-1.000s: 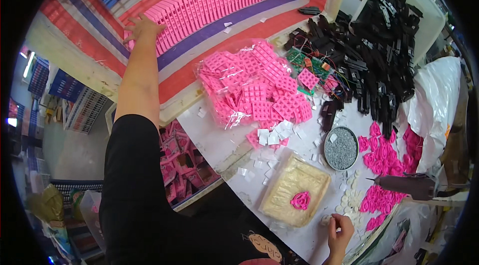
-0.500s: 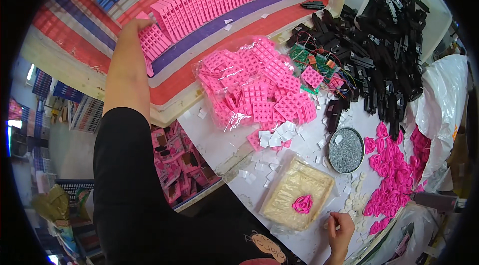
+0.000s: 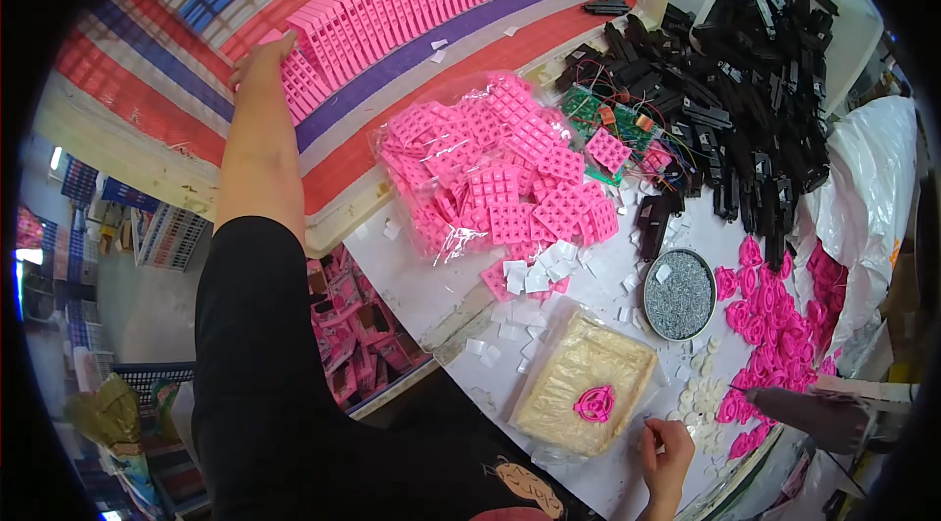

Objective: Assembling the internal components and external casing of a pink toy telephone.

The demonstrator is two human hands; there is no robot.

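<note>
My left hand (image 3: pixel 263 60) reaches to the far left, at the near end of a long row of upright pink plastic casings (image 3: pixel 412 6). Its thumb and fingers close around the end casing, though the hand itself hides part of the hold. Beside a plastic-wrapped, cream-coloured block (image 3: pixel 580 379), my right hand (image 3: pixel 668 450) hangs low with its fingers curled into a pinch. A tiny dark bit shows at these fingertips, too small to name. On the block lies a bright pink oval ring-shaped piece (image 3: pixel 594 403).
A clear bag of pink keypad pieces (image 3: pixel 490 178) lies mid-table beside green circuit boards (image 3: pixel 583 107). Black plastic parts (image 3: pixel 730 80) pile up at far right. Nearer are a round tin of small metal screws (image 3: pixel 679 296), pink oval pieces (image 3: pixel 765 325) and a dark electric screwdriver (image 3: pixel 809 416).
My left hand has shifted slightly left at the row's end, and a finger now shows on its left side. The screwdriver has swung in leftward over the pink ovals. My right hand is almost still.
</note>
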